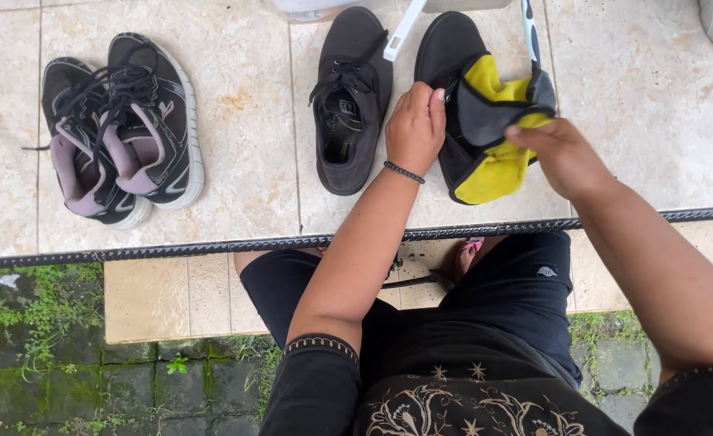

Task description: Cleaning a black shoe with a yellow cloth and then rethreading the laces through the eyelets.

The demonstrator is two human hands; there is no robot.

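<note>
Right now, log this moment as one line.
left hand: steadies black shoe | right hand: presses yellow-grey cloth on it | second black shoe beside | sneaker pair apart

This looks like the outdoor edge of a home, a tiled porch or terrace step. Large beige floor tiles, stained in places, end at a dark ridged edging strip. Below lies a lower tiled step, then damp paving stones overgrown with moss and small weeds. Everyday footwear sits out on the tiles: a pair of black-and-pink sneakers and a black lace-up shoe. The person sits at the step's edge, a sandalled foot on the lower level.
</note>
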